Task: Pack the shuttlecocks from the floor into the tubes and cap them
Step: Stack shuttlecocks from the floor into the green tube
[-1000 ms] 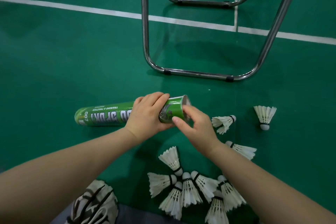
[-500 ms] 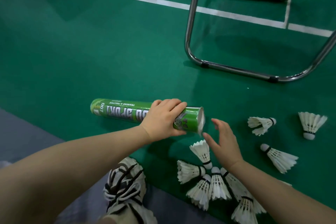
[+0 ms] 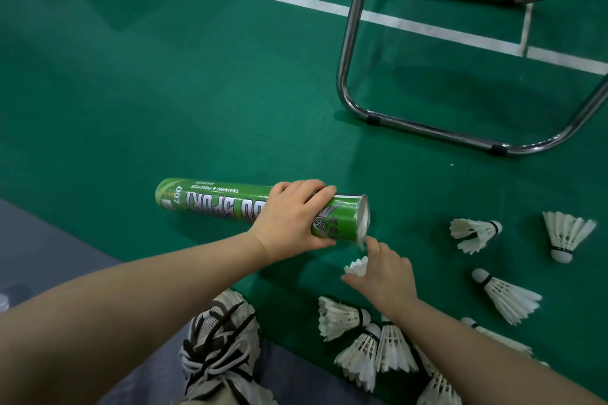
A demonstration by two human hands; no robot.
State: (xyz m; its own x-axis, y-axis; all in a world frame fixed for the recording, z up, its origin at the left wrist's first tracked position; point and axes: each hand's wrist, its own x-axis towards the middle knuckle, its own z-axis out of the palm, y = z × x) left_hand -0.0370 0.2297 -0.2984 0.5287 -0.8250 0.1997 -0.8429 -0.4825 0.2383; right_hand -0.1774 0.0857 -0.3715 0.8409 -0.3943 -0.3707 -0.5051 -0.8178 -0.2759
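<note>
Your left grip (image 3: 296, 217) wraps the green printed cardboard tube (image 3: 214, 200) near its open mouth, the tube lying sideways above the green court floor (image 3: 164, 92). Your right grip (image 3: 385, 276) covers a white feather shuttlecock (image 3: 357, 266) just below that mouth (closed or not, I cannot tell). Its feathers look light and crushable, so take it by the cork end.

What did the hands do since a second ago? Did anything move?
The right hand left the open end of the green tube, came down toward the person and now closes thumb and fingers round a shuttlecock. The left hand still grips the tube, held sideways as before; the other shuttlecocks have not moved.
</note>
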